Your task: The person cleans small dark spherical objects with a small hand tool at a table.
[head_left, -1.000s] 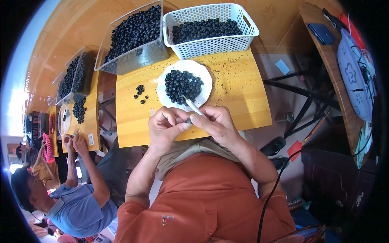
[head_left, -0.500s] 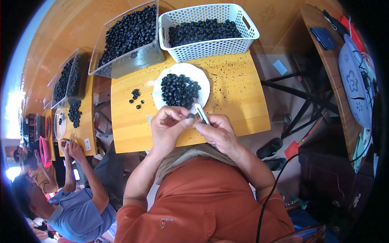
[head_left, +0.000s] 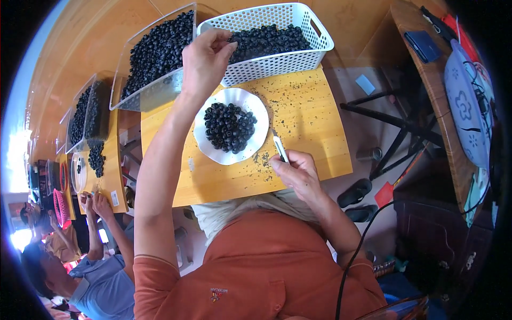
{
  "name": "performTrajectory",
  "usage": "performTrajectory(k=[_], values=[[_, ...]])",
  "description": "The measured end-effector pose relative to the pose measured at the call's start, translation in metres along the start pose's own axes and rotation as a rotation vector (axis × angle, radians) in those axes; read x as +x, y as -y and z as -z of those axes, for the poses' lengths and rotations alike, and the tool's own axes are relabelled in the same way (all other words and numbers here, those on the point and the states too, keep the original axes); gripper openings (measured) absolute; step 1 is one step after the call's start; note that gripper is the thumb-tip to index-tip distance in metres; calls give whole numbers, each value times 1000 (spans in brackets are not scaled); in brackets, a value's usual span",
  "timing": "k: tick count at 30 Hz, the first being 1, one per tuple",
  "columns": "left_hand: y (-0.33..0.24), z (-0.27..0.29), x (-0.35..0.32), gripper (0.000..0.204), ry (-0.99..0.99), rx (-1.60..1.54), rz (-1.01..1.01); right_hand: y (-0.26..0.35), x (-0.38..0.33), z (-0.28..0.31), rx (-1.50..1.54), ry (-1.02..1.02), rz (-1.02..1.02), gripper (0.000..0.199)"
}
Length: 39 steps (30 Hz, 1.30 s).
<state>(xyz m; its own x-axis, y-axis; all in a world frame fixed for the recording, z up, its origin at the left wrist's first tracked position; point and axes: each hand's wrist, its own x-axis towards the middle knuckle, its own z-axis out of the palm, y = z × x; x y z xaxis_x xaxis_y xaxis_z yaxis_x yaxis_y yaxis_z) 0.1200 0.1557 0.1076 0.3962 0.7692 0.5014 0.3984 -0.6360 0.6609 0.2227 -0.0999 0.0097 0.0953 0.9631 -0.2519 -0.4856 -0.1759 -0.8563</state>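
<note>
My left hand [head_left: 208, 60] is raised over the near left part of the white perforated basket [head_left: 277, 66]. Its thumb and fingertips come together in a pinch; what they hold, if anything, cannot be made out. Inside the basket lie many small, round black bead-like pieces [head_left: 274, 41]. In my right hand [head_left: 297, 172], above the table's near part, is a slim white-handled craft knife [head_left: 280, 148], its thin tip pointing away from me. A white plate [head_left: 260, 130] with a wavy rim, heaped with more black pieces [head_left: 229, 128], stands between the hands.
A clear plastic bin [head_left: 176, 85] full of black pieces stands left of the basket. Dark crumbs dot the yellow wooden table [head_left: 314, 128]. At far left a co-worker in a blue shirt [head_left: 106, 282] works at another table. Dark slippers [head_left: 356, 193] lie on the floor at right.
My left hand has moved up and away from my right, from the near side of the plate to the basket. My right hand has shifted slightly right and nearer, keeping the knife.
</note>
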Motion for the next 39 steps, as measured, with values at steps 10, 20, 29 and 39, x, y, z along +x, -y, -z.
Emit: performTrajectory(k=[10,20,29,39], values=[[12,-7,-93,21,538,177,-274,-4,1,19,-17,-50,10,16],[6,-17,-92,18,659,388,-270,-9,0,20,-2,-54,47,16],[9,-3,-108,19,514,20,-196,-10,3,22,12,-42,53,17],[12,15,-140,17,258,-882,628,-9,6,17,-32,-49,52,17]])
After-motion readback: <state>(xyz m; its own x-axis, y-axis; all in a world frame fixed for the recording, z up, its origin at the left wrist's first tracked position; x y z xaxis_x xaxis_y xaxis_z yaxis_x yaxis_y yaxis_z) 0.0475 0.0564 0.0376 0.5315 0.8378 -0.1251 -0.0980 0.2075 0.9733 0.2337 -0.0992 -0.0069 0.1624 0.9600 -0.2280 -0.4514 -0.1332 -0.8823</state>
